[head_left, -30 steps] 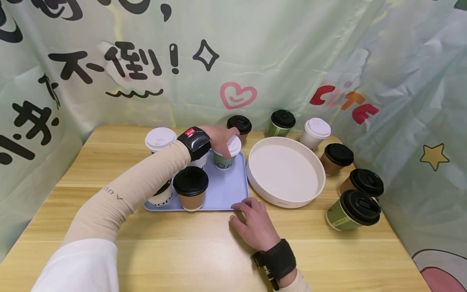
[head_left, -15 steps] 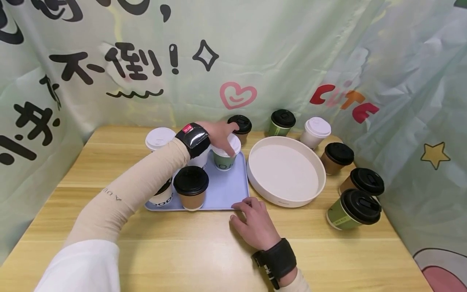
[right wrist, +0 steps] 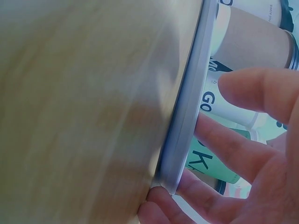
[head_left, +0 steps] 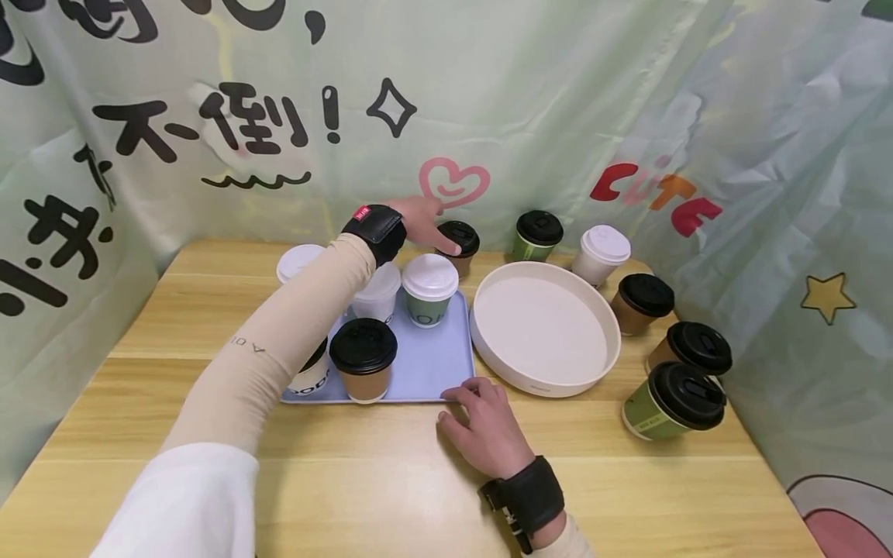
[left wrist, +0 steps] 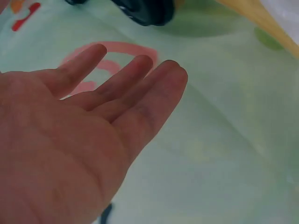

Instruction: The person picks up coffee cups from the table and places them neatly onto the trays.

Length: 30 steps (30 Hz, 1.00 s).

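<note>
The left hand [head_left: 417, 221] is stretched toward the back of the wooden table [head_left: 363, 484], where the rear brown cup [head_left: 463, 236], black-lidded and upright, is stood just behind the blue tray [head_left: 446, 360]. Its fingers are extended and the palm is bared in the left wrist view; the thumb is seen across the near side of the lid, though whether contact is made cannot be told. By the right hand [head_left: 484, 430], the tray's front right corner is touched with loosely bent fingers, the thumb being held apart from the rim. On the tray, a green cup with a white lid [head_left: 429, 291], a white cup [head_left: 377, 293] and a front brown cup [head_left: 363, 360] are set upright, and a black-lidded white cup [head_left: 310, 376] is partly hidden by the beige sleeve [head_left: 300, 329]. A round cream tray [head_left: 547, 329] is placed just right of the blue one, and lidded cups are ranged around its far and right sides.
</note>
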Available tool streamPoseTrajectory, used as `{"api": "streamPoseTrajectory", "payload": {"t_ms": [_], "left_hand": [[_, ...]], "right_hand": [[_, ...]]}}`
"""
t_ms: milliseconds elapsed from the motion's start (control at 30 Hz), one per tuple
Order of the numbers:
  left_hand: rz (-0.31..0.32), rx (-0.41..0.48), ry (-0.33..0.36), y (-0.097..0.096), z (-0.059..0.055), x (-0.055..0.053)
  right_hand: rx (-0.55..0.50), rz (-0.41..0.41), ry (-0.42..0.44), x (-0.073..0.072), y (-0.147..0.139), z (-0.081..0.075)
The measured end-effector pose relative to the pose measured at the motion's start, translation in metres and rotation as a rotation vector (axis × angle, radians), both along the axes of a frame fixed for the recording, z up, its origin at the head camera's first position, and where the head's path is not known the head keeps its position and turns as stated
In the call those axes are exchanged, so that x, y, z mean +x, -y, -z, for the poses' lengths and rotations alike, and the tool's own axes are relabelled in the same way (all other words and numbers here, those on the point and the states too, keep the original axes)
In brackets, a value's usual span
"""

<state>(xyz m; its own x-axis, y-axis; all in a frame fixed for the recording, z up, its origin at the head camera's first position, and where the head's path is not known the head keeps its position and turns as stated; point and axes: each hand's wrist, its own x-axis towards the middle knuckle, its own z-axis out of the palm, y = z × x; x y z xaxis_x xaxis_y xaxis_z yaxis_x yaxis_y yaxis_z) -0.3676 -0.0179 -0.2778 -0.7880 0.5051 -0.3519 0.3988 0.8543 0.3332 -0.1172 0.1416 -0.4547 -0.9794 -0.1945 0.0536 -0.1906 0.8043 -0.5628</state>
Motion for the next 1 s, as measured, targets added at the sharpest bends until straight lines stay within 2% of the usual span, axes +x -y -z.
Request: {"api": "streamPoseTrajectory", "payload": {"t_ms": [100,200,367,500,700,1000], "left_hand": [[-0.022,-0.025,-0.002,0.001,0.007,-0.012],[-0.043,-0.022,0.007,0.003,0.012,-0.019],[-0.104,-0.014,0.057,0.008,0.014,-0.020],[-0.134,-0.029,0.066,0.009,0.014,-0.020],[-0.122,-0.039,0.040,-0.002,0.017,-0.019],[-0.065,-0.062,0.031,-0.021,0.011,-0.014]], "right_hand": [[-0.002,-0.004,-0.004,0.001,0.000,0.001],[-0.005,-0.004,-0.007,0.001,0.000,0.001],[-0.006,-0.007,-0.020,0.001,0.000,0.001],[0.001,-0.007,-0.025,0.001,0.000,0.002],[0.003,-0.006,-0.029,0.001,-0.003,0.003],[0.007,0.000,-0.018,0.002,-0.003,0.003]]}}
